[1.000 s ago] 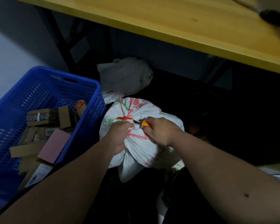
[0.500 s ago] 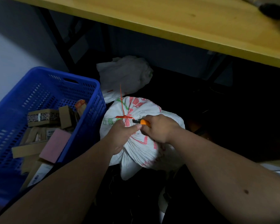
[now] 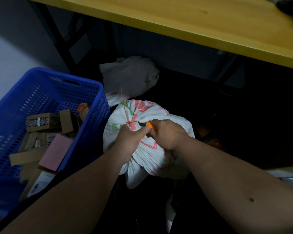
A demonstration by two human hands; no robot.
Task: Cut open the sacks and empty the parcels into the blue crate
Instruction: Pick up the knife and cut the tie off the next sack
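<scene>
Under the yellow tabletop [image 3: 210,22], we bunch the tied neck of a white woven sack [image 3: 152,149] in our left hand [image 3: 128,141], fingers curled tight round the gathered cloth just below the red tie [image 3: 128,122]. Our right hand [image 3: 167,132] has its grip closed on an orange-handled cutter [image 3: 150,125], dark tip aimed at the tie & close to the left thumb. The sack sits on the dark floor, touching the blue crate [image 3: 95,102] at our left.

Risks, as we judge them: the tip points toward our own thumb, so a slip off the thin, taut plastic tie could nick it; cut too deep & the blade may score parcels inside; poor light under the tabletop doesn't help.

Sack: plastic weave, pleated where gathered, red & green print, bulging round. Crate: rigid perforated plastic, w/ cardboard boxes [image 3: 42,122] & a flat pink parcel [image 3: 56,152] already in it. A second, slack white sack [image 3: 130,76] lies behind.
</scene>
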